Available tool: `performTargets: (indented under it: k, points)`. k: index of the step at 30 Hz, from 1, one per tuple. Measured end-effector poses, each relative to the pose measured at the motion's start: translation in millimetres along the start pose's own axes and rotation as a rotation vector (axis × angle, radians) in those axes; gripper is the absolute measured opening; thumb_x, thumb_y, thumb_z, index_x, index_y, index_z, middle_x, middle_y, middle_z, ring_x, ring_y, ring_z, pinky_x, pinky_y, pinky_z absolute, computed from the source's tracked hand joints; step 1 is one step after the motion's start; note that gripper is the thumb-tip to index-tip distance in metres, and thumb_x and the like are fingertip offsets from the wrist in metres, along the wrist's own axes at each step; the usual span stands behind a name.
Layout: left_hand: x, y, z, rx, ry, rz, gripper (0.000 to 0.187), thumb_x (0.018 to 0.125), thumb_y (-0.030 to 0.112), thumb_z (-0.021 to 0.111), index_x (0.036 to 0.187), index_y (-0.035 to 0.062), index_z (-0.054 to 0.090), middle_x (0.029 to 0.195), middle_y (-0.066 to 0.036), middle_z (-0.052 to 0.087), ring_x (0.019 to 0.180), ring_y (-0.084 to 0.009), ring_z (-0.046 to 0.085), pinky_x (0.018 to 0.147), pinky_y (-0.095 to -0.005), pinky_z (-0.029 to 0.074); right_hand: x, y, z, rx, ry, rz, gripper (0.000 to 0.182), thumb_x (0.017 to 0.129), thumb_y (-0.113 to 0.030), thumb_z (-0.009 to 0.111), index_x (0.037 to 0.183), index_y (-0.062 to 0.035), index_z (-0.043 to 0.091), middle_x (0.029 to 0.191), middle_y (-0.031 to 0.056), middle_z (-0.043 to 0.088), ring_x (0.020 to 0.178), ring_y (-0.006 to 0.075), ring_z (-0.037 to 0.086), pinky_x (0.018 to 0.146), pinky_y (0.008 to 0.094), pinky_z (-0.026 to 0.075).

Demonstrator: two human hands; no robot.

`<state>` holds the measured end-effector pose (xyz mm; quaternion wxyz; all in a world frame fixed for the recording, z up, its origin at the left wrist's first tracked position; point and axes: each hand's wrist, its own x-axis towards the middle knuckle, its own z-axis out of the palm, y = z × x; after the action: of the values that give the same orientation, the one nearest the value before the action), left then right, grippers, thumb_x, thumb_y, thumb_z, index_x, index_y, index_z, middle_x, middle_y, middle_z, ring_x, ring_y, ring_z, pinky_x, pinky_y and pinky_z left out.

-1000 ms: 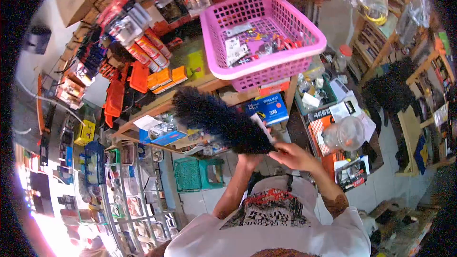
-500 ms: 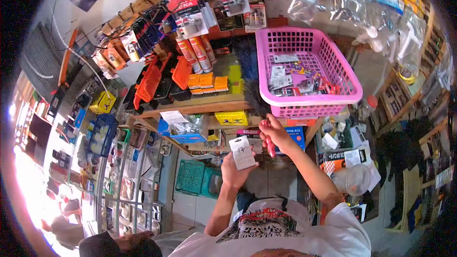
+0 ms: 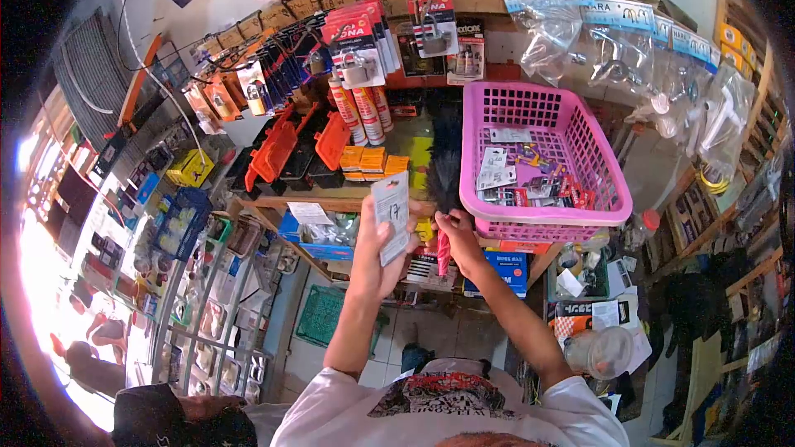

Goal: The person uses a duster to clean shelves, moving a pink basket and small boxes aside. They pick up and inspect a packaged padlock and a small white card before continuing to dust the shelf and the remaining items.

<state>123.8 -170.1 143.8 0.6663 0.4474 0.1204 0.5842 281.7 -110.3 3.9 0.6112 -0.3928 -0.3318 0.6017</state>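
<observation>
My left hand is closed round the edge of a flat grey-white hang-tab card with "17" handwritten on it. The card is tilted, its marked side towards me, and whatever its far side carries is hidden. Just to the right, my right hand grips the pink-red handle of a feather duster. The duster's dark, fluffy head points away from me, up between the shelf and a pink basket. Inside the basket lie several small carded packs.
Padlocks on cards hang above the shelf, near orange-and-white tubes. Small orange boxes and open orange-lidded cases sit on it. Bagged goods hang at right. A green crate stands on the floor.
My left hand has lifted the card up and to the left, nearer the shelf edge. My right hand, still on the duster, has shifted slightly left and down. The camera view has tilted slightly.
</observation>
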Motion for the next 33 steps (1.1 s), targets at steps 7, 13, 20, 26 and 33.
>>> performTargets:
  k: [7, 13, 20, 26, 33]
  points:
    - [31, -13, 7, 0.636, 0.067, 0.304, 0.074, 0.079, 0.010, 0.076, 0.137, 0.0057, 0.031, 0.121, -0.009, 0.046, 0.111, -0.0188, 0.047, 0.092, -0.0313, 0.043, -86, -27, -24, -0.607, -0.183, -0.091, 0.084, 0.094, -0.044, 0.061, 0.148, -0.0024, 0.013, 0.137, 0.0167, 0.046, 0.126, 0.0261, 0.047, 0.100, 0.0381, 0.044]
    - [49, -27, -8, 1.077, 0.045, 0.609, 0.104, 0.069, 0.025, 0.088, 0.142, 0.0006, 0.019, 0.137, -0.014, 0.031, 0.123, -0.0244, 0.041, 0.106, -0.0375, 0.035, -151, -94, -27, -0.795, -0.454, -0.189, 0.061, 0.094, -0.025, 0.064, 0.144, -0.0055, 0.036, 0.140, 0.0126, 0.043, 0.122, 0.0223, 0.050, 0.093, 0.0343, 0.046]
    - [74, -17, 15, 0.835, -0.243, 0.443, 0.078, 0.085, 0.023, 0.074, 0.142, 0.0007, 0.025, 0.124, -0.017, 0.039, 0.114, -0.0280, 0.045, 0.101, -0.0371, 0.036, -93, -178, 51, -0.962, -0.173, -0.538, 0.051, 0.098, -0.036, 0.055, 0.133, 0.0002, 0.047, 0.094, 0.0069, 0.062, 0.077, 0.0132, 0.060, 0.063, 0.0295, 0.044]
    - [95, 33, 37, 0.248, -0.272, 0.206, 0.065, 0.088, -0.006, 0.049, 0.146, -0.0005, 0.020, 0.140, -0.015, 0.038, 0.130, -0.0228, 0.040, 0.110, -0.0371, 0.028, -45, -205, 84, -0.661, -0.177, -0.504, 0.040, 0.104, -0.034, 0.042, 0.118, -0.0011, 0.059, 0.072, -0.0042, 0.054, 0.059, 0.0033, 0.045, 0.053, 0.0229, 0.038]
    - [108, 57, 15, 0.468, -0.246, 0.565, 0.075, 0.089, 0.004, 0.063, 0.148, -0.0019, 0.015, 0.147, -0.021, 0.034, 0.133, -0.0278, 0.040, 0.111, -0.0413, 0.031, -27, -209, 115, -0.378, -0.397, -0.506, 0.040, 0.105, -0.035, 0.040, 0.121, -0.0019, 0.057, 0.090, -0.0014, 0.060, 0.070, 0.0038, 0.052, 0.059, 0.0214, 0.044]
